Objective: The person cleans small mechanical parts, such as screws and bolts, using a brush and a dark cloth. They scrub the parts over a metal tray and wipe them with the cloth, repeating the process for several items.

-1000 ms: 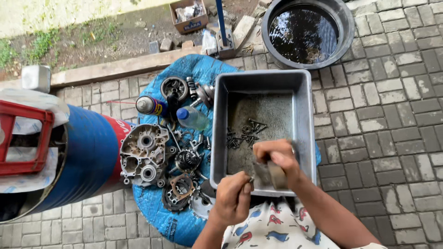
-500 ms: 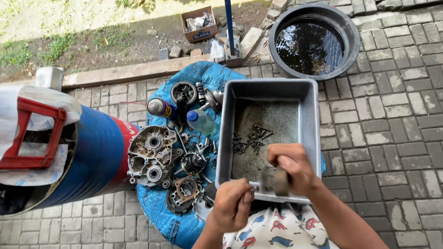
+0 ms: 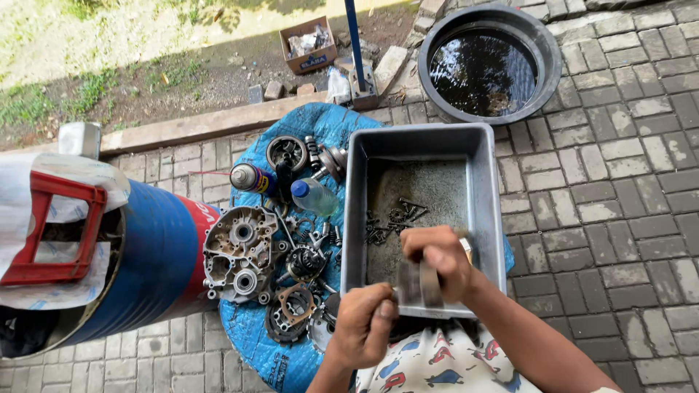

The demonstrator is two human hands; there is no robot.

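Flat grey metal part point(image 3: 420, 284), dull and grimy, gripped by both hands, over grey tray point(image 3: 480, 145)

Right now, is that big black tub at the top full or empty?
Holding liquid: the black tub has a dark, shiny surface reflecting sky and branches. How deep, cannot tell.

So there's a small flat grey metal part point(image 3: 421, 282) held upright over the near rim of the rectangular grey metal tray point(image 3: 488, 211), at about 6 o'clock. The tray's gritty floor holds a loose cluster of dark bolts point(image 3: 393, 218) around 9 o'clock.
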